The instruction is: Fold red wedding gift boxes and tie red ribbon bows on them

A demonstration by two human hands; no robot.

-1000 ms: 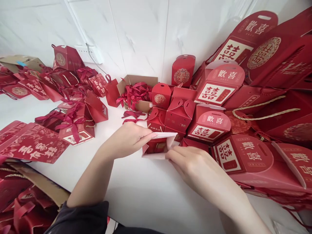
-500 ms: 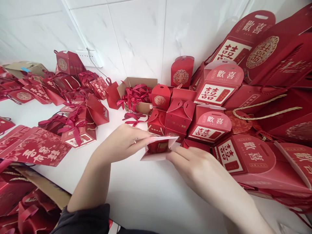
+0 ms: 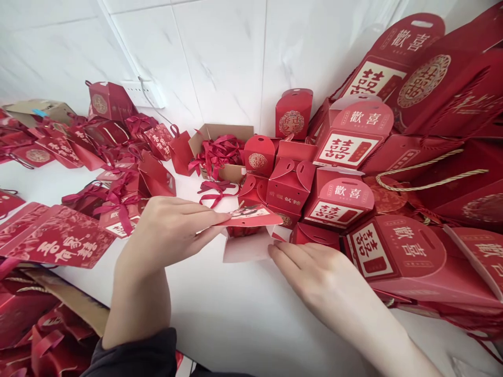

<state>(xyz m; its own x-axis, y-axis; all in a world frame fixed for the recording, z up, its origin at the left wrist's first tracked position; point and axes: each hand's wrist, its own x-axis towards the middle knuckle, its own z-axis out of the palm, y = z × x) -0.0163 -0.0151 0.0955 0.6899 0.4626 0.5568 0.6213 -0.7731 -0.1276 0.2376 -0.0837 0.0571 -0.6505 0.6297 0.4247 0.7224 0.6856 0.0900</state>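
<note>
Small red paperboard box, pale-lined, one, open, midway along white tabletop. Left hand: thumb and fingers closed on upper flap's left edge. Right hand: fingertips pinched at right edge. Bare surface nearward; stacked red cardboard boxes crowd just behind.

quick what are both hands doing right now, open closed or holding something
Left hand: closed, pinching the upper flap of the red gift box.
Right hand: curled at the box's right side; whether it grips cannot be told.
</note>
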